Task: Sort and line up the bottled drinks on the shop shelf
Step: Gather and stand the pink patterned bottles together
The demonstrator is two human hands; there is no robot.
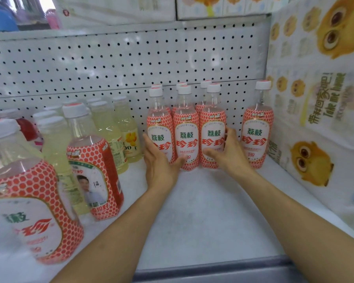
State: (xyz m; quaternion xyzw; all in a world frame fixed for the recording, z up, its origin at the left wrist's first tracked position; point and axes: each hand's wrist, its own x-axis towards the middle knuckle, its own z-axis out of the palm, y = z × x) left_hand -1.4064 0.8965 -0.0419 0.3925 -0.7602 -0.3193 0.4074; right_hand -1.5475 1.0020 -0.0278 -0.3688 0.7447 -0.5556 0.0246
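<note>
Several clear bottles with red honeycomb labels and white caps stand at the back of the white shelf (202, 211). The front three form a tight row (186, 137), with more bottles behind them. My left hand (159, 162) presses flat against the left bottle (158, 127) of the row. My right hand (229, 152) lies against the right bottle (213, 131), fingers around its side. One more red-label bottle (256, 127) stands alone to the right. Two others (94, 160) (25, 197) stand near the front left.
Pale yellow drink bottles (110, 129) fill the left of the shelf, and a red drink (27, 129) shows behind them. A perforated back panel (121, 58) closes the rear. Packs printed with yellow owl figures (315, 119) wall off the right side.
</note>
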